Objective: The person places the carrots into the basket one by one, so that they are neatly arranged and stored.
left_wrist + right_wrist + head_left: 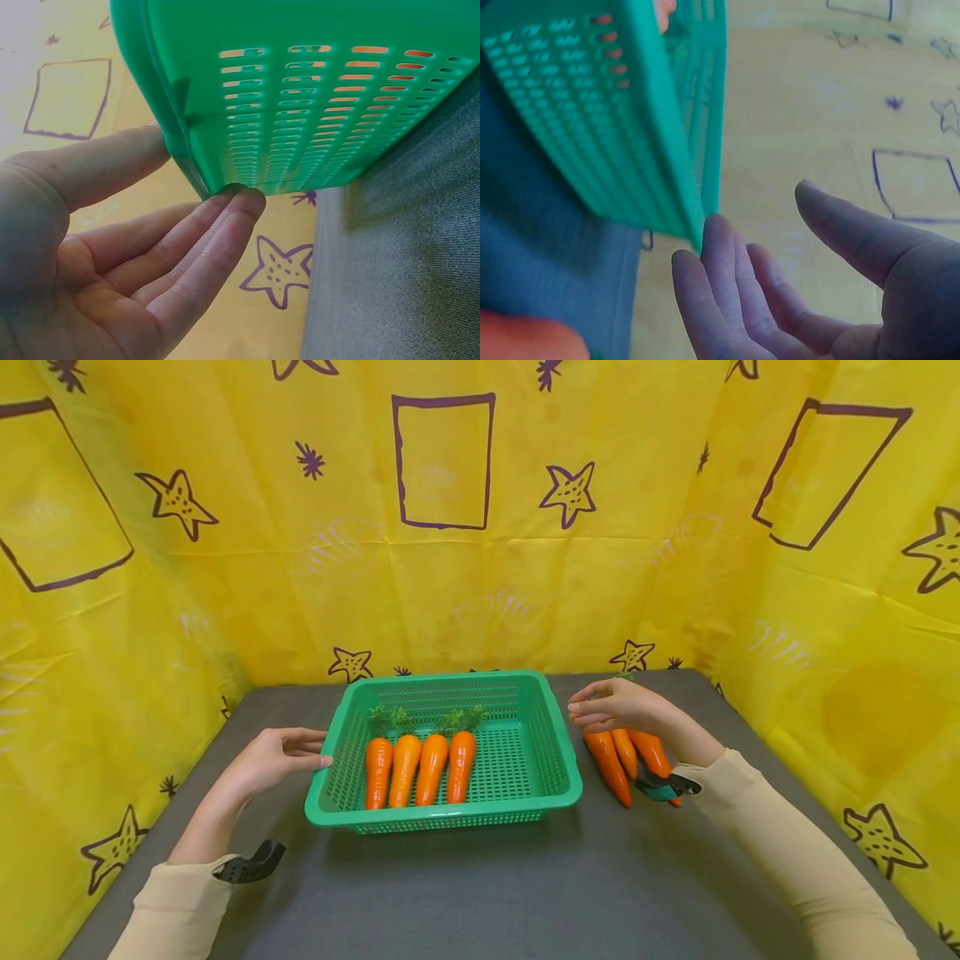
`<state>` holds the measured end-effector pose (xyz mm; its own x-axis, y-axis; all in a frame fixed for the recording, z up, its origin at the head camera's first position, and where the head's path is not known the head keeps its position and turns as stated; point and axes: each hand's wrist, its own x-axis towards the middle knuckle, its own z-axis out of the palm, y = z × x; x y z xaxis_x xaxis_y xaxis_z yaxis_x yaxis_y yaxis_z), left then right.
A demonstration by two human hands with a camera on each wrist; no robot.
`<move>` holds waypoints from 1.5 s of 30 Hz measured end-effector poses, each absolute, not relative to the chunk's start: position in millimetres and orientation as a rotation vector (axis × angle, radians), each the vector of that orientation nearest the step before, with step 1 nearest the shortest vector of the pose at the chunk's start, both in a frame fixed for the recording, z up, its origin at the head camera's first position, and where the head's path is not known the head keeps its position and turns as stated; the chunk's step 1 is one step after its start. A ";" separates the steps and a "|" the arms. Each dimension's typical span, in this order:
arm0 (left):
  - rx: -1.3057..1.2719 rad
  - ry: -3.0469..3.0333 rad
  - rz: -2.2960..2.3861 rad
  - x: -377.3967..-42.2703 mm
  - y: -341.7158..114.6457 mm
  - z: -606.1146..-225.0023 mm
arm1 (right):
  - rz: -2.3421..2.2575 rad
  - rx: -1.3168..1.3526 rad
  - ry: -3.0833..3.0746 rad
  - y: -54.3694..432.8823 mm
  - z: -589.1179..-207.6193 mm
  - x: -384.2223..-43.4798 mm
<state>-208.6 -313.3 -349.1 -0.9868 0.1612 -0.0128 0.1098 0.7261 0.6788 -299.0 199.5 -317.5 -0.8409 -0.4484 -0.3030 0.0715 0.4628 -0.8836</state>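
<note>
Green plastic forms the basket [561, 735] on the table [450, 893], its left rim lightly pinched by the left hand [273, 760], thumb on top and slightly bent fingers beneath; just right of that grip, four carrots [431, 768] lie side by side inside, leafy ends pointing away. The right hand [626, 706] holds nothing, fingers nearly straight and thumb spread, just beside the opposite rim, whether touching cannot be told, with three more carrots [625, 756] lying partly hidden below it.
</note>
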 end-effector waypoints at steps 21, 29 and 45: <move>0.223 2.846 1.127 -207.6 -313.3 -351.8 | -1.473 -0.091 2.223 286.2 -351.7 -291.8; 0.231 2.855 1.125 -207.4 -312.8 -350.3 | -1.547 -0.001 2.164 313.5 -370.3 -289.3; 0.226 2.862 1.128 -208.9 -313.3 -350.9 | -1.588 0.081 2.007 342.8 -416.5 -293.3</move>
<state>-208.9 -313.3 -350.9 -0.9876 0.1570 0.0006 0.1152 0.7221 0.6821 -293.3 342.8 -416.5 -0.8343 -0.2947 -0.4660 0.3858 0.2918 -0.8752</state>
